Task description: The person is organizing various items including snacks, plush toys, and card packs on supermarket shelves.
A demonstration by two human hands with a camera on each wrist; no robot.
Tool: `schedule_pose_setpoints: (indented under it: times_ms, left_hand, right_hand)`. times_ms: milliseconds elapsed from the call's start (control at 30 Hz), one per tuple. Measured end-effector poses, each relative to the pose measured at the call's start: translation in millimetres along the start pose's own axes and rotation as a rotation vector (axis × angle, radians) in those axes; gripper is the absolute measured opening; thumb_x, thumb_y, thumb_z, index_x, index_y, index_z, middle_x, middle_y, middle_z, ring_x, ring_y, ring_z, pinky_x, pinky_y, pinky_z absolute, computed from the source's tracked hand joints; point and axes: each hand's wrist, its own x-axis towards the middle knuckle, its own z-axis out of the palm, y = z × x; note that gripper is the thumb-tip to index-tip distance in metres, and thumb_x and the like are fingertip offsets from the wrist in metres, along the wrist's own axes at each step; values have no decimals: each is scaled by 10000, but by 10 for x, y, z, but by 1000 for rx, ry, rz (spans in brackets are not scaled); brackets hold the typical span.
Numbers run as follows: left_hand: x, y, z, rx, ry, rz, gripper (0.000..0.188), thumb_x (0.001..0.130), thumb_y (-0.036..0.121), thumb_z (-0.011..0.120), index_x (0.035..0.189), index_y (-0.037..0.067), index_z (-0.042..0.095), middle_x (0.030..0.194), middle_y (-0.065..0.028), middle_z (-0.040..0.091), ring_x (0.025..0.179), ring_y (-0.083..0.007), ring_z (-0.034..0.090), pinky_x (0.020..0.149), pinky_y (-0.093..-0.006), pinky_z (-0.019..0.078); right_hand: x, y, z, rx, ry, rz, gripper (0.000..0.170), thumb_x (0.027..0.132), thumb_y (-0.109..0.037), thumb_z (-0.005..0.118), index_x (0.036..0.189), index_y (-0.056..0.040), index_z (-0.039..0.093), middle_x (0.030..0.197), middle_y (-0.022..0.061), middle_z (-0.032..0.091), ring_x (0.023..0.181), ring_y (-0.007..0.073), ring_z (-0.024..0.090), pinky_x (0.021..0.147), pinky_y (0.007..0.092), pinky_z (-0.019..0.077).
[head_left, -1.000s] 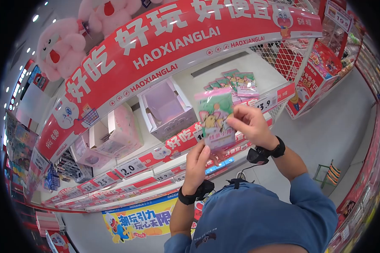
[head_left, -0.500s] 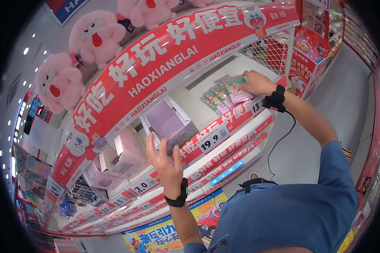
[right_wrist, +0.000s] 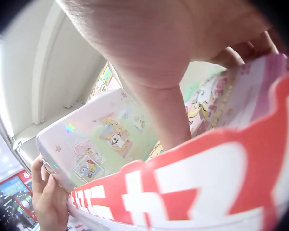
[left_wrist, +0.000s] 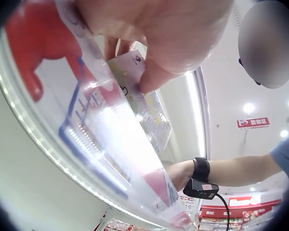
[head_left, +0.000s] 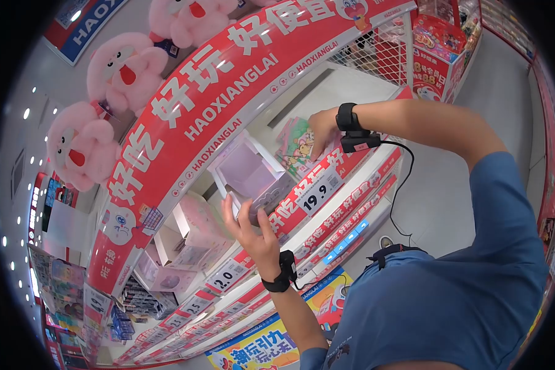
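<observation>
The head view places the packets [head_left: 295, 147] on the shelf [head_left: 348, 87], right of the open purple box [head_left: 242, 165], printed faces up, long axis running roughly near to far, top end not determinable. The right hand [head_left: 324, 131] covers their right part with its fingers down; whether it pinches one cannot be told. Only the right wrist view shows the box's printed side wall [right_wrist: 118, 137], while the left wrist view shows the left hand [head_left: 257, 239], fingers extended, its thumb against the box.
</observation>
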Motion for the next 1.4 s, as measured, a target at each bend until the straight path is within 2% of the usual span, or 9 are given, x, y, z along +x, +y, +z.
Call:
schedule_pose_setpoints:
  times_ms: [100, 233, 367, 500, 833, 1033, 1133, 1267, 1400]
  left_hand:
    - [5, -15, -12, 7, 3, 22, 252, 851, 34, 595, 1103, 38, 586, 1405, -171, 388, 1348, -394, 310, 1077, -489, 269]
    - [-3, -6, 3, 13, 38, 22, 253, 850, 37, 598, 1102, 50, 597, 1392, -167, 397, 1339, -394, 317, 1064, -484, 285]
    - [-15, -4, 6, 57, 61, 33, 257, 854, 42, 594, 1110, 55, 593, 1384, -162, 403, 1333, -370, 328, 1069, -461, 279]
    - [-9, -8, 10, 68, 77, 42, 254, 847, 45, 602, 1100, 63, 608, 1378, -165, 403, 1323, -388, 330, 1044, -474, 308]
    - [2, 43, -41, -7, 47, 15, 299, 815, 26, 591, 1114, 37, 603, 1388, -182, 407, 1334, -371, 336, 1056, -463, 307]
    - [-9, 371, 4, 97, 234, 68, 408, 746, 2, 551, 1153, -7, 584, 1370, -235, 403, 1337, -424, 323, 1081, -506, 286]
    - [-14, 606, 84, -122, 47, 250, 400, 765, -7, 502, 1159, -32, 568, 1391, -228, 389, 1357, -367, 322, 1082, -495, 295]
    - [222, 998, 525, -564, -174, 21, 631, 773, -25, 502, 1382, -32, 337, 1459, -240, 271, 1402, -337, 233, 1130, -482, 231]
    - [362, 912, 1037, -648, -234, -239, 829, 789, 28, 572, 1463, -31, 93, 1508, -252, 140, 1433, -322, 132, 1151, -435, 166]
  right_hand:
    - [120, -129, 59, 103, -66, -72, 595, 603, -337, 871, 1028, 24, 664, 937, 127, 695, 712, 206, 680, 570, 320, 537]
    - [117, -429, 156, 135, -43, -13, 455, 689, -260, 808, 1008, 27, 658, 933, 131, 690, 690, 218, 677, 576, 331, 541]
    - [246, -467, 196, 568, -59, -42, 336, 762, -166, 742, 1009, 43, 650, 906, 154, 688, 711, 247, 680, 606, 397, 544]
    - [287, -451, 251, 556, 73, -98, 349, 719, -28, 749, 1033, 67, 630, 937, 163, 682, 779, 238, 685, 644, 358, 558]
    - [-518, 163, -134, 976, 337, -706, 505, 790, -5, 696, 1251, 14, 491, 1170, 104, 618, 1052, 183, 604, 929, 324, 466]
    - [-600, 540, 204, 871, 424, -627, 522, 761, -32, 740, 1232, -3, 516, 1128, 80, 630, 1000, 145, 598, 911, 310, 470]
    - [-518, 641, 281, 921, 422, -656, 448, 749, -40, 754, 1151, -12, 558, 1042, 68, 645, 937, 124, 596, 854, 283, 480]
    - [-475, 638, 277, 893, 450, -742, 357, 776, -76, 738, 1085, -18, 568, 977, 27, 626, 900, 94, 570, 822, 258, 467]
    - [-497, 636, 263, 872, 507, -752, 323, 816, -114, 712, 1086, -22, 560, 965, 17, 610, 896, 80, 556, 814, 248, 460]
